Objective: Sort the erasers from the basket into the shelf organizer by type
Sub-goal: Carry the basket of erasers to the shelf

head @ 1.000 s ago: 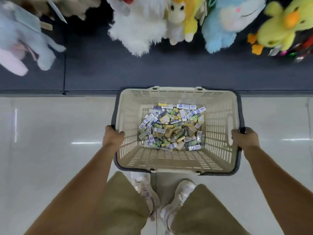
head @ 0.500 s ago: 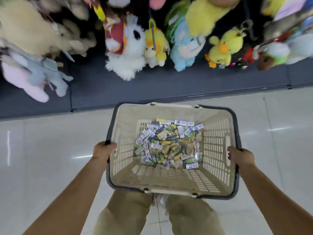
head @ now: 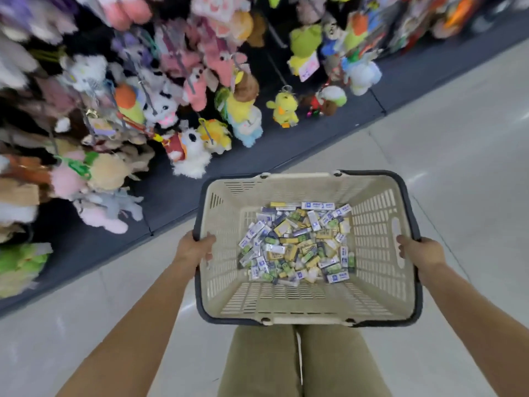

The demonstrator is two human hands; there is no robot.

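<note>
basket [head: 372,282] turned askew to plush shelf [head: 171,202], long axis crosswise | left hand [head: 194,249], right hand [head: 420,253] grip its rim

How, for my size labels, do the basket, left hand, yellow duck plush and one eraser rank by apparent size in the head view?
1. basket
2. left hand and yellow duck plush: look alike, and the duck hangs farther away, so unranked
3. eraser

plush toys [head: 183,90] hanging on dark display, pale tiled floor [head: 458,156]
</note>
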